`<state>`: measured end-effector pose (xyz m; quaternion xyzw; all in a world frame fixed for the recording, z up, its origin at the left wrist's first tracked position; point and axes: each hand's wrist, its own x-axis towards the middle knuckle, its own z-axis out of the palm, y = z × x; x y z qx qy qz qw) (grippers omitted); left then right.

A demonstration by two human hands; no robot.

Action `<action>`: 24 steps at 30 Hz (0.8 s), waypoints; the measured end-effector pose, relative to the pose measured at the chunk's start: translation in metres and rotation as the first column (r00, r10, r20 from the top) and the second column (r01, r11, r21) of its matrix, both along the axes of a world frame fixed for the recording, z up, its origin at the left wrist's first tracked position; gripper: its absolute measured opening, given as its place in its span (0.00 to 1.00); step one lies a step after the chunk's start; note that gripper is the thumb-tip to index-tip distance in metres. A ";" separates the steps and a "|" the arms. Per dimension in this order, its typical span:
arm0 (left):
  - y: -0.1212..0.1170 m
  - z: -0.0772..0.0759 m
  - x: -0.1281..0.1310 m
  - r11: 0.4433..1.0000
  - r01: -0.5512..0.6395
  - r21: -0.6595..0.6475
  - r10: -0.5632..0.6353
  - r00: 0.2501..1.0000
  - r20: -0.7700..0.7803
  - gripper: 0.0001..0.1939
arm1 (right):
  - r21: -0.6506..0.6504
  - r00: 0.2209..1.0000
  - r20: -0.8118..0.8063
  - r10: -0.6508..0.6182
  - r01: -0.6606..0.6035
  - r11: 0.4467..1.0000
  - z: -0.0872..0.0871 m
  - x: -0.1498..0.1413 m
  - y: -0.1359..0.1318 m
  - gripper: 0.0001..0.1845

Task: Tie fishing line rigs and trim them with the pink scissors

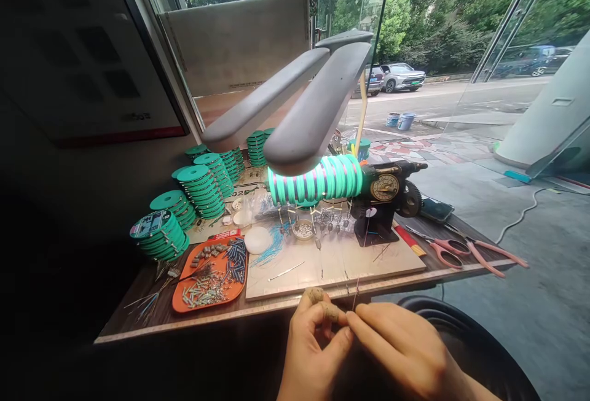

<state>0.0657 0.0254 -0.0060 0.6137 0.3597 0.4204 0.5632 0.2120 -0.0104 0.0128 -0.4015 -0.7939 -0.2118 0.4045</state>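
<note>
My left hand (318, 342) and my right hand (401, 342) meet at the near edge of the table, fingertips pinched together. Tan tape wraps two fingers of my left hand. A thin line (354, 299) runs down into the pinch of my right hand; what the left fingers grip is too small to make out. Above, other thin lines with small metal fittings (318, 242) hang from a row of green foam spools (318, 180). These spools sit on a black machine with a dial (386, 187). Beneath lies a pale board (286, 278).
An orange tray (177, 299) holds small sleeves and metal parts. Stacked green spools (196, 186) stand at the left. A two-armed lamp (318, 106) hangs low overhead. Scissors (445, 250) and pliers (483, 253) lie right, near a red-handled tool (408, 240).
</note>
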 end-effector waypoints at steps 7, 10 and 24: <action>-0.001 0.009 0.003 0.998 -0.044 -0.048 0.044 0.999 0.003 0.10 | -0.575 0.850 -0.517 -0.101 -0.258 0.776 -0.004 0.001 -0.002 0.04; -0.001 0.010 0.003 0.997 -0.041 -0.063 0.042 0.999 0.013 0.10 | -0.680 0.756 -0.604 -0.253 -0.323 0.658 -0.005 -0.001 -0.003 0.09; 0.001 0.000 0.002 0.926 0.065 -0.371 -0.010 0.989 0.146 0.09 | -0.706 0.678 -0.679 -0.280 -0.499 0.503 0.001 0.003 0.008 0.09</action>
